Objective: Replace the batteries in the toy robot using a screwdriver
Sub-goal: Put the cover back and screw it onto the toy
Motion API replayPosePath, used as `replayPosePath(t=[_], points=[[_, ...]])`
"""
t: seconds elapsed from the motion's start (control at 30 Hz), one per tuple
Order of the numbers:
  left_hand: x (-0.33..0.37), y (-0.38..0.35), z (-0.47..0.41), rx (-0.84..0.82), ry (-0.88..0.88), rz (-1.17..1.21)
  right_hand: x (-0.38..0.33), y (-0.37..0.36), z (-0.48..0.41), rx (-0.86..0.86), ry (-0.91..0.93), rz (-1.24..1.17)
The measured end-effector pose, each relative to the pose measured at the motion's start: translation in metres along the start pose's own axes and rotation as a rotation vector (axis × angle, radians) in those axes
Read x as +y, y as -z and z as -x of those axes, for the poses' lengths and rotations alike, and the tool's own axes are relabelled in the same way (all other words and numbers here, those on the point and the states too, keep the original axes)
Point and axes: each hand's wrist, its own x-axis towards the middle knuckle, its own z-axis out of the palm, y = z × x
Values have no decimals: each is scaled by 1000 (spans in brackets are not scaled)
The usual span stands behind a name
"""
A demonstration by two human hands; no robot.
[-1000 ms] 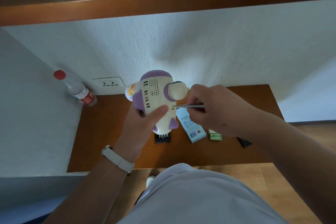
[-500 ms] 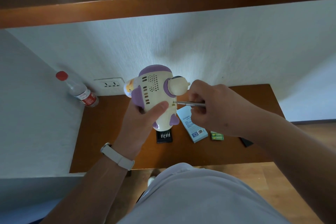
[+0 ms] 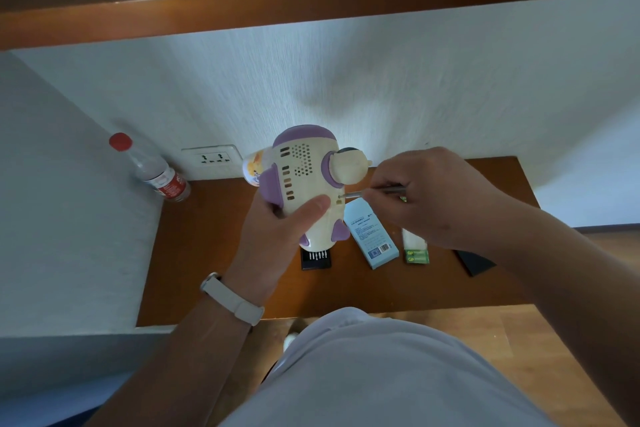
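Handheld toy robot (image 3: 306,168) — screwdriver (image 3: 358,194) against it

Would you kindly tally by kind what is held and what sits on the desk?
Toy robot: 1
Screwdriver: 1
Bottle: 1
Bit case: 1
Blue box: 1
Battery pack: 1
Black piece: 1
Total: 7
Printed shape behind the robot, perhaps part of it: not counted.

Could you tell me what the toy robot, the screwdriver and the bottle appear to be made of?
The toy robot looks like moulded plastic: smooth cream and purple shells with a soft sheen, pierced by neat slots and speaker holes. The screwdriver shows a thin, grey, glinting shaft, probably bare metal. The bottle seems to be clear plastic, see-through under a red cap.
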Motion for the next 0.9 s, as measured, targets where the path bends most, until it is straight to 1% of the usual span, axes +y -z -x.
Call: replayPosePath(t=[0.2,0.47,0.6,0.7,0.9], points=[[-3,0,-1,-2,10,14,-4,-2,5,-60,-60,-65],[-8,-3,-2,-19,1,51,0,3,3,-82,-62,-4],[-8,-2,-1,-20,-3,68,5,-2,1,-44,-31,50],[-6,-2,-1,-21,-19,68,6,-5,0,-36,-17,5],[-5,-4,0,-40,-12,72,0,-1,4,-56,-59,-97]])
